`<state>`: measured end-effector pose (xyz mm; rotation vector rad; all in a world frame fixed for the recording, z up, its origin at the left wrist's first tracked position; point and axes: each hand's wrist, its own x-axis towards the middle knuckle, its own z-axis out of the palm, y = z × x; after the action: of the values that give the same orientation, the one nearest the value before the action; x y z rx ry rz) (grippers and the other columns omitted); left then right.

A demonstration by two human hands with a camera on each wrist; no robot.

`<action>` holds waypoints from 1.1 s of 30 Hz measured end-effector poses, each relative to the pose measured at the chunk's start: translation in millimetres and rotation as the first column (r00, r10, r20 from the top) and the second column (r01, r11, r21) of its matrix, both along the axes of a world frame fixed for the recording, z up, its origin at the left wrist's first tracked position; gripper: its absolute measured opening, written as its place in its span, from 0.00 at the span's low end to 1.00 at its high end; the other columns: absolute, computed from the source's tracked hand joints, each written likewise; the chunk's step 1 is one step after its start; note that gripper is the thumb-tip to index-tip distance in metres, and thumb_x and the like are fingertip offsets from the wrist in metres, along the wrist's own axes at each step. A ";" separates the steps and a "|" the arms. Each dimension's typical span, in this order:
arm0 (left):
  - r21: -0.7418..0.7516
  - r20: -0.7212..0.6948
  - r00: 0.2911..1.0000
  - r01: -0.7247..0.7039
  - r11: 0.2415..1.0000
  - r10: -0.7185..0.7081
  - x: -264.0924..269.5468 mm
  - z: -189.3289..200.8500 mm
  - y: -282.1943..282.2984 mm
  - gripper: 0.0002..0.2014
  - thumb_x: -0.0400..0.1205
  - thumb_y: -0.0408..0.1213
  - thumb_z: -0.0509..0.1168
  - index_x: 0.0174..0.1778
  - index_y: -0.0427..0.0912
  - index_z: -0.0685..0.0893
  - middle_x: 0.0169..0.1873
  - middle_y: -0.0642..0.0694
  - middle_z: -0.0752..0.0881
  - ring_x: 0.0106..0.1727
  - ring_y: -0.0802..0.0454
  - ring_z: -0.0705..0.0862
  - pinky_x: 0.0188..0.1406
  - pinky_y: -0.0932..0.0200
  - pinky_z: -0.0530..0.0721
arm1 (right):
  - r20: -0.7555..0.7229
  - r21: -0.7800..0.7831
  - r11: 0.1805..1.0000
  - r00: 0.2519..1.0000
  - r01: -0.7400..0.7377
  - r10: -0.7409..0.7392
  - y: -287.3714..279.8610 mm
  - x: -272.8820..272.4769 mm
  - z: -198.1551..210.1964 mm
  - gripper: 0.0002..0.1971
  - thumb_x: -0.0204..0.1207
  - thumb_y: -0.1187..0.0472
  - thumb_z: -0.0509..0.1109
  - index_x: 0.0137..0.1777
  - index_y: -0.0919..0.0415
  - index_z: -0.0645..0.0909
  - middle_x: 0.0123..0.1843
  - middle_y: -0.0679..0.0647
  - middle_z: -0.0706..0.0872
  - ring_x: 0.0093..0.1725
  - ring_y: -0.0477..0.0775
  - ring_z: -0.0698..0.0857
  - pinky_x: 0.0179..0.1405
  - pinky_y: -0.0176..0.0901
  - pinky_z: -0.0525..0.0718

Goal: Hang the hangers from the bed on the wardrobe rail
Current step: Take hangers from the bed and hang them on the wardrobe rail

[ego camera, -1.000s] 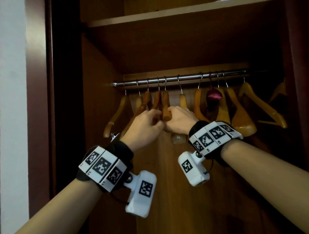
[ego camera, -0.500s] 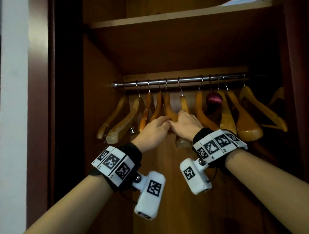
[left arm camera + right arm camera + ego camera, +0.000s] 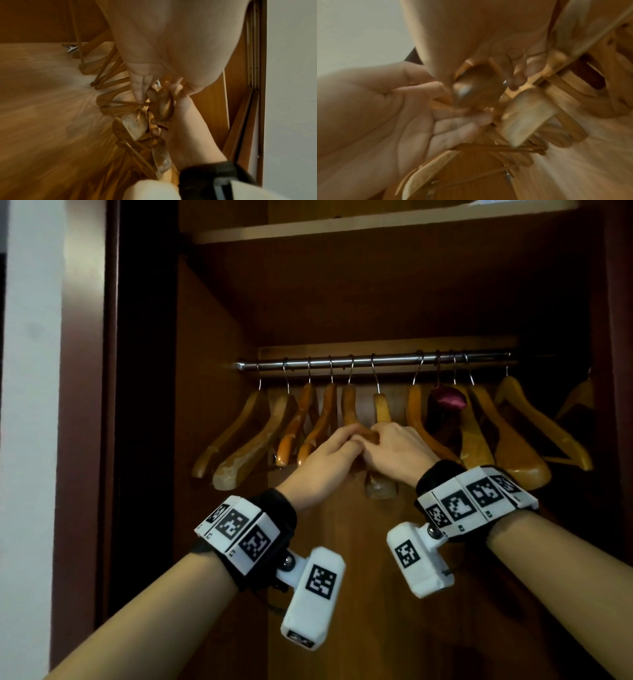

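Head view: at frame centre, left hand point(image 3: 322, 460) and right hand point(image 3: 397, 453) both curl round one wooden hanger point(image 3: 352, 419), its hook already over the wardrobe rail point(image 3: 376, 361). Judged step: settling it; next, release and fetch another.

Rail point(image 3: 376, 361): polished metal, glossy. Hangers point(image 3: 479, 436): varnished wood with a smooth sheen — wire hooks of bright metal. Wardrobe point(image 3: 342, 302): dark wood veneer, satin finish. Wrist straps point(image 3: 442, 474): matt black cloth — marker blocks point(image 3: 476, 501) of matt white plastic.
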<state>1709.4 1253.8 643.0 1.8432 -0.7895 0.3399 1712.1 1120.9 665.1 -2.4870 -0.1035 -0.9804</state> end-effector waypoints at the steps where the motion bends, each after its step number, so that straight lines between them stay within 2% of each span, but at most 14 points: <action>1: -0.023 -0.012 1.000 0.017 1.000 -0.017 0.9 -0.3 -0.1 0.20 0.89 0.43 0.51 0.79 0.52 0.65 0.59 0.55 0.78 0.60 0.56 0.81 0.55 0.67 0.83 | 0.009 0.018 1.000 1.000 -0.023 0.023 -1.5 -2.5 0.8 0.24 0.82 0.40 0.54 0.58 0.57 0.82 0.52 0.57 0.85 0.55 0.59 0.83 0.51 0.46 0.79; 2: -0.043 -0.019 0.999 0.026 0.999 -0.027 2.1 -0.5 0.1 0.20 0.89 0.43 0.51 0.78 0.53 0.65 0.56 0.56 0.79 0.59 0.56 0.82 0.54 0.67 0.83 | 0.021 0.041 0.999 0.999 -0.034 0.033 -2.4 -3.9 1.9 0.25 0.84 0.42 0.51 0.58 0.58 0.83 0.52 0.58 0.85 0.56 0.59 0.82 0.54 0.47 0.77; 5: -0.039 -0.007 1.000 -0.012 0.999 0.012 7.9 -1.6 -1.1 0.21 0.87 0.46 0.55 0.78 0.55 0.66 0.59 0.52 0.81 0.62 0.50 0.83 0.65 0.50 0.82 | 0.034 0.013 1.000 0.999 0.026 -0.026 -6.2 4.0 7.3 0.20 0.85 0.52 0.50 0.60 0.61 0.81 0.63 0.62 0.83 0.65 0.65 0.79 0.61 0.50 0.74; 7: 0.008 0.033 0.998 -0.054 0.999 0.053 13.1 -2.9 -3.1 0.25 0.83 0.52 0.60 0.77 0.58 0.66 0.64 0.49 0.80 0.62 0.50 0.83 0.67 0.46 0.80 | 0.001 -0.002 0.996 0.996 0.091 -0.091 -9.3 14.1 11.7 0.17 0.83 0.55 0.53 0.62 0.62 0.78 0.64 0.64 0.81 0.66 0.67 0.77 0.58 0.50 0.75; 10: 0.053 0.057 0.993 -0.102 0.993 0.099 16.8 -4.7 -5.2 0.36 0.68 0.63 0.65 0.75 0.63 0.68 0.65 0.48 0.81 0.62 0.49 0.83 0.66 0.46 0.81 | -0.058 0.007 0.993 0.992 0.116 -0.115 -12.6 23.7 17.6 0.23 0.82 0.58 0.58 0.76 0.65 0.67 0.66 0.64 0.80 0.65 0.66 0.79 0.51 0.46 0.75; 14: 0.039 0.056 0.991 -0.127 0.991 0.124 21.0 -6.4 -3.1 0.33 0.71 0.55 0.68 0.74 0.60 0.69 0.58 0.48 0.85 0.58 0.49 0.86 0.62 0.46 0.84 | -0.134 0.059 0.993 0.986 0.105 -0.097 -15.8 32.9 25.1 0.28 0.83 0.55 0.59 0.81 0.63 0.60 0.65 0.62 0.80 0.57 0.61 0.82 0.42 0.42 0.73; 17: 0.010 0.049 0.990 -0.132 0.991 0.131 22.5 -5.8 0.0 0.28 0.77 0.49 0.70 0.74 0.58 0.71 0.55 0.49 0.85 0.56 0.48 0.87 0.60 0.45 0.86 | -0.252 0.206 0.977 0.968 0.051 0.003 -15.5 39.5 26.3 0.29 0.80 0.53 0.62 0.80 0.62 0.63 0.60 0.63 0.83 0.50 0.61 0.84 0.42 0.48 0.84; 19: -0.002 0.055 0.990 -0.132 0.991 0.132 23.5 -6.0 2.0 0.28 0.78 0.47 0.70 0.74 0.56 0.71 0.54 0.50 0.85 0.55 0.50 0.87 0.59 0.49 0.86 | -0.328 0.278 0.960 0.943 0.035 0.060 -15.7 45.9 22.2 0.28 0.79 0.54 0.65 0.76 0.67 0.68 0.58 0.65 0.84 0.51 0.63 0.86 0.48 0.52 0.88; 21: -0.010 0.052 0.991 -0.119 0.993 0.119 22.8 -7.0 3.2 0.28 0.79 0.45 0.70 0.75 0.55 0.70 0.55 0.48 0.85 0.52 0.52 0.87 0.55 0.55 0.86 | -0.327 0.288 0.957 0.942 0.030 0.069 -16.1 50.1 18.1 0.22 0.79 0.52 0.66 0.64 0.70 0.74 0.44 0.63 0.83 0.36 0.59 0.84 0.30 0.43 0.84; 23: -0.021 0.057 0.993 -0.104 0.994 0.105 21.6 -7.1 3.8 0.28 0.79 0.43 0.69 0.75 0.55 0.70 0.56 0.47 0.85 0.51 0.53 0.87 0.51 0.59 0.85 | -0.280 0.284 0.959 0.958 0.025 0.057 -16.3 49.5 14.3 0.17 0.82 0.50 0.63 0.45 0.67 0.73 0.32 0.59 0.77 0.22 0.54 0.77 0.11 0.34 0.72; 24: -0.031 0.062 0.993 -0.100 0.995 0.101 20.8 -6.4 4.4 0.28 0.79 0.43 0.69 0.75 0.54 0.69 0.57 0.46 0.85 0.52 0.53 0.87 0.51 0.60 0.85 | -0.243 0.315 0.949 0.967 0.006 0.075 -16.7 50.1 12.5 0.17 0.83 0.50 0.61 0.42 0.66 0.73 0.30 0.58 0.76 0.19 0.53 0.77 0.08 0.31 0.68; 29: -0.051 0.079 0.993 -0.088 0.995 0.092 13.3 0.3 6.7 0.28 0.81 0.46 0.67 0.77 0.53 0.68 0.59 0.47 0.83 0.57 0.50 0.86 0.59 0.53 0.86 | -0.072 0.495 0.859 0.979 -0.130 0.189 -17.2 51.9 7.9 0.17 0.82 0.54 0.61 0.60 0.68 0.75 0.49 0.65 0.83 0.31 0.60 0.81 0.22 0.44 0.77; 31: -0.068 0.077 0.993 -0.087 0.994 0.092 11.5 -0.1 6.3 0.27 0.81 0.48 0.67 0.76 0.54 0.68 0.60 0.47 0.83 0.57 0.50 0.86 0.59 0.53 0.86 | -0.024 0.567 0.807 0.975 -0.167 0.219 -17.0 56.7 6.7 0.21 0.77 0.51 0.63 0.64 0.65 0.75 0.56 0.64 0.84 0.45 0.65 0.86 0.37 0.50 0.85; 33: -0.079 0.077 0.991 -0.102 0.992 0.108 11.2 -0.9 5.5 0.26 0.80 0.50 0.67 0.75 0.57 0.69 0.59 0.47 0.84 0.57 0.50 0.86 0.61 0.50 0.85 | -0.012 0.641 0.747 0.971 -0.176 0.239 -24.8 81.7 3.8 0.28 0.65 0.46 0.64 0.63 0.60 0.77 0.57 0.64 0.86 0.54 0.68 0.86 0.55 0.60 0.86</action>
<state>1720.6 1259.3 642.1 1.8131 -0.7259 0.5083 1793.8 1096.1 668.9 -1.8335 -0.0107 -0.6532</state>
